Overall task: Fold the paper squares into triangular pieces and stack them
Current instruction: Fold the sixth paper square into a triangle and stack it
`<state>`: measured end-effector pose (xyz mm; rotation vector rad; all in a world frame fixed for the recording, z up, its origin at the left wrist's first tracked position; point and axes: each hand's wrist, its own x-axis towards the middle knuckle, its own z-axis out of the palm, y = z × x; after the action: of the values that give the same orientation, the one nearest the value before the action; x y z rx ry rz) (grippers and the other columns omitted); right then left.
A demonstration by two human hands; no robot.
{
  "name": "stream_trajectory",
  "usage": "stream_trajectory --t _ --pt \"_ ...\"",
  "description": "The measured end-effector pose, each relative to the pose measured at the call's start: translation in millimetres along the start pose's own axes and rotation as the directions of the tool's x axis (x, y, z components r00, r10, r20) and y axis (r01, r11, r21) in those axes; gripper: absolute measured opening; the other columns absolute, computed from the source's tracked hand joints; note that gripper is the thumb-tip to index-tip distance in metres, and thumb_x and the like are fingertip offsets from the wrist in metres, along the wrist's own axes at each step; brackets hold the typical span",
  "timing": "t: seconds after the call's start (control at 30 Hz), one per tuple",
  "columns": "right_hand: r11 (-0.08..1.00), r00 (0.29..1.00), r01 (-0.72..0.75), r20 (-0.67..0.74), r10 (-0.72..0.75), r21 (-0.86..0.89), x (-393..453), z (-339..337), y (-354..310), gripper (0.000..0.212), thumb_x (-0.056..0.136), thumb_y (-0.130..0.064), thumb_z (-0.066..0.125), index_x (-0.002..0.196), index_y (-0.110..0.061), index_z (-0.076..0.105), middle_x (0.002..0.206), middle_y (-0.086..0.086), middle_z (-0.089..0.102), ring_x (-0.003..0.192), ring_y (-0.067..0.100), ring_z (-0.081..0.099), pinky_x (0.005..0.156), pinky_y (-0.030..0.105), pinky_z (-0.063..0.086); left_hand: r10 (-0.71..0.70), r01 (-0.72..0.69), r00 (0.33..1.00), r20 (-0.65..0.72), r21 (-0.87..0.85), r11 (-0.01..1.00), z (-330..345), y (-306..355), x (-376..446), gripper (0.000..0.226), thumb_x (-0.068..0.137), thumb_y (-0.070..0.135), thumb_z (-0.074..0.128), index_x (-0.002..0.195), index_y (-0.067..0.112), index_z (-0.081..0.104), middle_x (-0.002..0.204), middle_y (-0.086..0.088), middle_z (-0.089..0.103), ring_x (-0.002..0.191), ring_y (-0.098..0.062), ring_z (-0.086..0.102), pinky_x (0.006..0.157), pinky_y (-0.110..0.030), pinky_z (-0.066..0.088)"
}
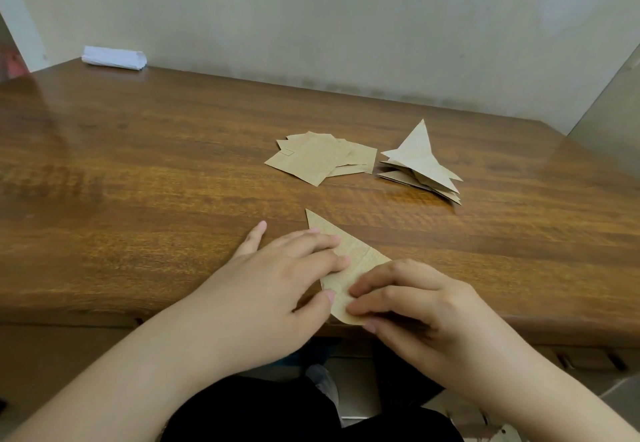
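Two hands work one folded paper triangle (349, 261) at the counter's (138, 171) near edge: left hand (277, 275) presses flat-fingered, right hand (408, 299) pinches its lower corner. Creasing seems underway; next, likely carrying it to the triangle stack (420, 164) beside the unfolded squares (318, 161).

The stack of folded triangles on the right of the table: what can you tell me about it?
The stack of folded triangles is brown, kraft-like paper with faint print. Several pieces lie loosely on one another, points fanning out in different directions, the top one pointing toward the wall. Its layers gape rather than lying flat. It rests on the wooden table, just right of the pile of flat squares; neither hand touches it.
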<state>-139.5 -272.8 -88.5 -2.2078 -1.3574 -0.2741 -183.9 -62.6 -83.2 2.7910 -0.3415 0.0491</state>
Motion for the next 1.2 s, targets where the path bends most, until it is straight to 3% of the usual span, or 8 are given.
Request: stream_trajectory --t 0.17,0.4,0.6,0.67,0.77,0.83,1.03,1.2 --pt "0.997 0.997 -0.058 -0.048 0.060 0.042 -4 -1 4 0.018 0.090 -0.031 0.057 0.096 -0.026 0.073 0.106 -0.016 0.063 0.102 0.002 0.062 0.081 0.023 0.051 0.039 -0.040 0.994 -0.100 -0.005 0.999 3 -2 -4 0.070 0.073 0.061 0.003 0.136 0.050 0.030 0.142 0.033 0.014 0.135 0.011 0.002 0.112 -0.029 -0.015" --pt "0.992 0.994 -0.108 -0.017 0.109 0.060 2 -2 3 0.021 0.089 -0.037 0.056 0.089 -0.026 0.073 0.101 -0.019 0.063 0.097 0.001 0.061 0.080 0.020 0.048 0.170 -0.199 0.918 -0.359 -0.047 0.979 15 -9 -9 0.026 0.086 0.040 0.048 0.099 0.026 0.066 0.100 0.015 0.054 0.100 -0.003 0.052 0.113 -0.032 0.022" --pt "0.977 0.986 -0.167 0.047 0.162 0.136 3 -8 -1 0.025 0.086 -0.046 0.058 0.095 -0.028 0.073 0.105 -0.019 0.063 0.103 0.001 0.061 0.084 0.015 0.046 0.255 -0.261 0.864 -0.434 0.047 0.964 30 -10 -23 0.029 0.090 0.038 0.048 0.102 0.021 0.069 0.109 0.008 0.064 0.112 -0.006 0.055 0.109 -0.031 0.031" --pt "0.956 0.971 -0.233 -0.013 0.240 0.180 7 -10 -5 0.032 0.085 -0.053 0.055 0.097 -0.028 0.072 0.103 -0.020 0.064 0.102 -0.002 0.060 0.085 0.012 0.044 0.289 -0.277 0.845 -0.451 0.094 0.956 34 -9 -25 0.030 0.088 0.038 0.049 0.104 0.021 0.069 0.109 0.006 0.064 0.111 -0.009 0.056 0.108 -0.035 0.032" --pt "0.899 0.885 -0.433 -0.161 0.437 0.062 23 -12 -5 0.046 0.084 -0.066 0.042 0.111 -0.035 0.062 0.104 -0.026 0.057 0.101 -0.011 0.053 0.079 0.004 0.041 0.338 -0.288 0.821 -0.461 0.178 0.941 42 -3 -26 0.032 0.086 0.036 0.053 0.107 0.018 0.069 0.107 0.002 0.065 0.110 -0.013 0.057 0.107 -0.041 0.033" --pt "0.832 0.832 -0.554 -0.070 0.551 -0.040 38 -12 -3 0.064 0.076 -0.072 0.034 0.123 -0.035 0.055 0.111 -0.024 0.050 0.103 -0.006 0.049 0.078 0.008 0.038 0.351 -0.285 0.808 -0.473 0.208 0.936 47 1 -26 0.034 0.084 0.035 0.054 0.111 0.017 0.064 0.109 0.000 0.065 0.112 -0.014 0.056 0.107 -0.041 0.034" --pt "0.790 0.763 -0.595 0.206 0.613 -0.148 73 -10 -6 0.028 0.081 -0.052 0.061 0.095 -0.028 0.058 0.099 -0.011 0.050 0.099 0.010 0.048 0.080 0.026 0.040 0.345 -0.247 0.824 -0.450 0.261 0.933 51 4 -27 0.038 0.083 0.035 0.053 0.115 0.017 0.063 0.111 0.000 0.064 0.115 -0.015 0.053 0.107 -0.040 0.032" --pt "0.793 0.784 -0.605 0.223 0.579 0.070 77 -13 -6 0.023 0.074 -0.040 0.075 0.071 -0.026 0.058 0.075 -0.010 0.060 0.069 -0.003 0.053 0.067 0.022 0.045 0.302 -0.219 0.815 -0.495 0.219 0.951 50 6 -31 0.037 0.083 0.039 0.053 0.114 0.022 0.065 0.115 0.004 0.062 0.116 -0.013 0.055 0.106 -0.043 0.032"
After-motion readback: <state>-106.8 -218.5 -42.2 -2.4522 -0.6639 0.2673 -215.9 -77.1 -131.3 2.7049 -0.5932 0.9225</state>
